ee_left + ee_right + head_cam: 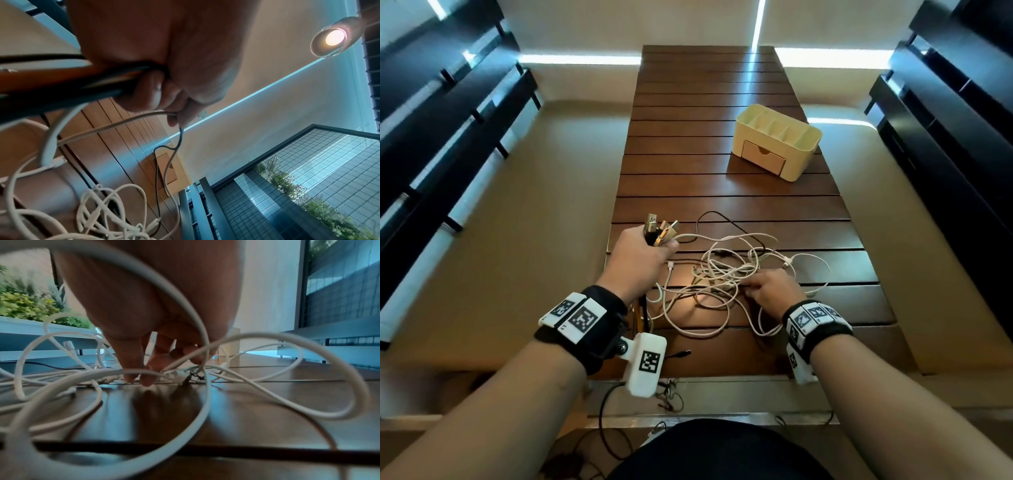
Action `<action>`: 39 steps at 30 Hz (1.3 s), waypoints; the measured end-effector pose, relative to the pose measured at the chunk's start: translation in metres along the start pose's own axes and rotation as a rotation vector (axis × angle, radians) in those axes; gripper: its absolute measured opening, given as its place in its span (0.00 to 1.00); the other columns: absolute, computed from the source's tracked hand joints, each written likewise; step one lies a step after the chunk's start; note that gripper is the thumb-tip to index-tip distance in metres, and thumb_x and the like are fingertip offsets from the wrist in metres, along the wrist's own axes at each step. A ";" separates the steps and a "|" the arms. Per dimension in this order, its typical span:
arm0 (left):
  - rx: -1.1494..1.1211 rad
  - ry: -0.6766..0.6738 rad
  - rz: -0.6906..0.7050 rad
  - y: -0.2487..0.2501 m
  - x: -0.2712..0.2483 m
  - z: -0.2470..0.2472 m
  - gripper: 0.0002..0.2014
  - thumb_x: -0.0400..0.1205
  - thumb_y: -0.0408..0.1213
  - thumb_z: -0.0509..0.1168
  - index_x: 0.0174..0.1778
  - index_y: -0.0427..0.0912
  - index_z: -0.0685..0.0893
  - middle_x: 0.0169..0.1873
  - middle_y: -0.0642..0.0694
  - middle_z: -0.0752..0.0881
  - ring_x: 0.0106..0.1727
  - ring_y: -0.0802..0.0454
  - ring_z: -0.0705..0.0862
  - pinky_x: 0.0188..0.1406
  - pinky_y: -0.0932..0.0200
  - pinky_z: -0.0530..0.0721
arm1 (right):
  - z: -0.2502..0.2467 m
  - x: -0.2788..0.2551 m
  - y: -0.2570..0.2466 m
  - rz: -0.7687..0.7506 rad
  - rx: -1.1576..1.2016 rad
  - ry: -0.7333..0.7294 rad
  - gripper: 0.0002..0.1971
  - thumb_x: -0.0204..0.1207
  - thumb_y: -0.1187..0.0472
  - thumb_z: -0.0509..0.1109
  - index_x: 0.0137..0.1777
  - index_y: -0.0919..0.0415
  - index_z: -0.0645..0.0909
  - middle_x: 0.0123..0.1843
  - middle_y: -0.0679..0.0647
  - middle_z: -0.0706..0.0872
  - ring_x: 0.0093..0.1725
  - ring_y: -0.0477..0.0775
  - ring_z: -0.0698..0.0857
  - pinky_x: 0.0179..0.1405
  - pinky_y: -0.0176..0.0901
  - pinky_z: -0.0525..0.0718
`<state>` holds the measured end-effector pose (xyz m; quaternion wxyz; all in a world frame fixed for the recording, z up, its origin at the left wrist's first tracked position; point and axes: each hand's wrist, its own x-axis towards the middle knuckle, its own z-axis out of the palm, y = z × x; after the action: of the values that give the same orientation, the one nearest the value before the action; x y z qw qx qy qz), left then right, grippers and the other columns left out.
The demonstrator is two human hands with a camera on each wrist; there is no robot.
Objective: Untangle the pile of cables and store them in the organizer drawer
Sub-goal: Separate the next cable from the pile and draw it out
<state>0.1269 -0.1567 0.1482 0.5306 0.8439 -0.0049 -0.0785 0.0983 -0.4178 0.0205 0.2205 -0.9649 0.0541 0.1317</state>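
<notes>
A tangle of white cables [726, 274] with a thin black one lies on the near end of the slatted wooden table [705, 192]. My left hand [654, 244] is raised at the pile's left and grips a bundle of USB plug ends [661, 229]. In the left wrist view its fist [160, 97] is closed round black and white cords. My right hand [751, 288] reaches down into the pile. In the right wrist view its thumb and fingertips [141, 377] pinch a white cable [115, 372] at the tabletop. The cream organizer [779, 137] stands far right, its drawer [762, 155] closed.
A loose black plug end [683, 353] lies near the table's front edge. Dark slatted benches [448, 137] flank the table on both sides. More thin wires [671, 397] hang below the front edge. The organizer's front [164, 168] shows beyond the cables in the left wrist view.
</notes>
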 end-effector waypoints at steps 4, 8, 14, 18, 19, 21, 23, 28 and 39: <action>0.013 0.046 0.027 -0.003 -0.003 -0.002 0.04 0.83 0.37 0.71 0.43 0.49 0.85 0.34 0.53 0.84 0.35 0.56 0.80 0.34 0.63 0.76 | 0.003 0.009 0.003 -0.029 0.035 0.008 0.17 0.76 0.52 0.72 0.65 0.37 0.86 0.61 0.46 0.89 0.58 0.55 0.87 0.61 0.50 0.86; -0.003 0.039 0.066 -0.007 -0.007 -0.002 0.04 0.83 0.38 0.72 0.43 0.48 0.85 0.31 0.57 0.84 0.31 0.63 0.79 0.34 0.61 0.75 | 0.002 0.016 -0.002 -0.035 -0.042 -0.020 0.17 0.79 0.52 0.70 0.65 0.36 0.85 0.63 0.46 0.87 0.59 0.55 0.85 0.60 0.50 0.85; 0.023 -0.018 0.060 -0.010 -0.009 -0.001 0.11 0.84 0.40 0.71 0.36 0.44 0.84 0.17 0.61 0.74 0.20 0.62 0.69 0.23 0.67 0.68 | -0.009 0.016 -0.011 -0.077 -0.186 -0.049 0.06 0.79 0.52 0.71 0.52 0.47 0.88 0.59 0.48 0.80 0.59 0.56 0.83 0.56 0.52 0.84; -0.040 -0.031 0.012 -0.012 -0.008 -0.003 0.16 0.84 0.44 0.71 0.29 0.49 0.81 0.17 0.59 0.69 0.21 0.56 0.66 0.24 0.59 0.68 | -0.062 0.012 -0.037 -0.134 -0.076 -0.057 0.04 0.81 0.53 0.70 0.47 0.51 0.84 0.55 0.49 0.81 0.51 0.49 0.82 0.54 0.46 0.85; -0.095 -0.045 -0.004 -0.011 -0.008 -0.004 0.16 0.84 0.45 0.70 0.29 0.52 0.83 0.17 0.59 0.69 0.21 0.55 0.66 0.25 0.58 0.67 | -0.081 0.008 -0.046 -0.135 -0.005 -0.054 0.04 0.82 0.55 0.69 0.46 0.52 0.82 0.52 0.50 0.84 0.45 0.47 0.83 0.47 0.42 0.85; -0.192 -0.078 -0.011 -0.006 -0.008 -0.003 0.14 0.85 0.46 0.69 0.32 0.55 0.84 0.19 0.58 0.70 0.20 0.55 0.66 0.25 0.57 0.67 | -0.116 0.000 -0.062 -0.143 0.198 0.039 0.04 0.82 0.57 0.71 0.45 0.53 0.82 0.45 0.50 0.88 0.38 0.46 0.84 0.38 0.39 0.83; -0.317 -0.107 -0.007 0.006 -0.009 -0.001 0.11 0.87 0.44 0.67 0.37 0.50 0.82 0.20 0.55 0.68 0.20 0.55 0.64 0.21 0.59 0.66 | -0.135 -0.006 -0.070 -0.147 0.422 0.172 0.03 0.81 0.59 0.72 0.45 0.54 0.83 0.41 0.50 0.90 0.40 0.49 0.88 0.41 0.40 0.86; -0.454 -0.063 0.055 0.025 -0.011 0.008 0.09 0.87 0.42 0.65 0.44 0.42 0.79 0.20 0.52 0.72 0.20 0.54 0.71 0.19 0.60 0.74 | -0.102 -0.008 -0.069 0.005 0.046 -0.019 0.06 0.82 0.55 0.66 0.44 0.52 0.80 0.47 0.54 0.90 0.44 0.52 0.87 0.49 0.47 0.87; -0.528 -0.053 0.191 0.030 -0.016 0.027 0.14 0.77 0.54 0.69 0.43 0.45 0.85 0.27 0.55 0.82 0.27 0.57 0.78 0.28 0.59 0.77 | -0.097 -0.073 -0.133 -0.256 1.138 0.236 0.01 0.82 0.69 0.70 0.49 0.64 0.81 0.38 0.55 0.91 0.39 0.51 0.90 0.40 0.39 0.86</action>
<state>0.1097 -0.1922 0.1657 0.7367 0.6700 -0.0776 -0.0490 0.0724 -0.3382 0.1795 0.7098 -0.7020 0.0234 -0.0538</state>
